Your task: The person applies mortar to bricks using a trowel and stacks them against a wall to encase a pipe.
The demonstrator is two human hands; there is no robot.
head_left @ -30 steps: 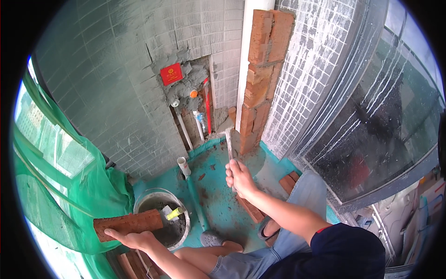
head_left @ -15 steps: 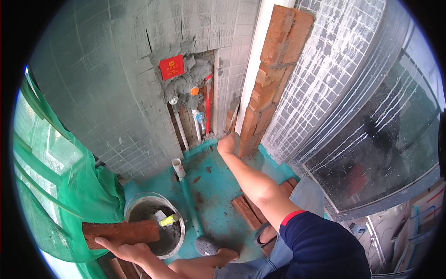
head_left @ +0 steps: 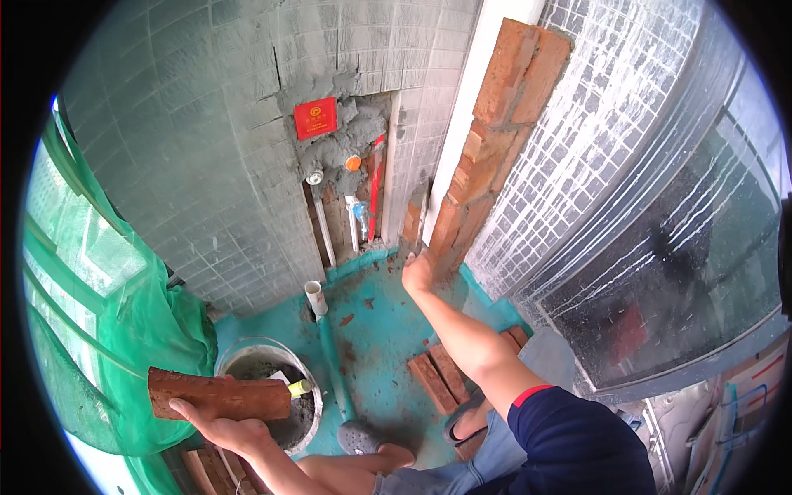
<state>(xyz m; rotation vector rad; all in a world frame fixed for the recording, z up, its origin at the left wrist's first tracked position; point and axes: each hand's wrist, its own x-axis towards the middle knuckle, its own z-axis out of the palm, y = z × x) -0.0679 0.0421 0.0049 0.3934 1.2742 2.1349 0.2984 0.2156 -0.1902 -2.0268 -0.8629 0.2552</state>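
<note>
On the left, a red-brown brick [head_left: 206,397] rests in my left hand [head_left: 221,429], gripped from below with the thumb along its near side. My right hand [head_left: 418,272] is closed round the handle of a narrow trowel [head_left: 425,216]. Its blade points up beside a white vertical pipe [head_left: 470,107], by the low bricks [head_left: 411,221] in the corner. Right of that pipe rises a mortared brick column [head_left: 487,157]. Partly behind the held brick stands a bucket [head_left: 317,422] of grey mortar, with a yellow-green handle [head_left: 299,388] showing in it.
Loose bricks [head_left: 431,382] lie near my feet, with more [head_left: 216,472] at lower left. A short white pipe [head_left: 315,299] sticks up from the green floor [head_left: 375,330]. Valves and pipes [head_left: 357,216] sit in the wall recess. Green netting [head_left: 169,330] hangs left; a glass panel [head_left: 660,280] stands right.
The view has shifted slightly. My left hand has raised the brick a little. My right hand has drawn slightly back and to the right, still holding the trowel upright.
</note>
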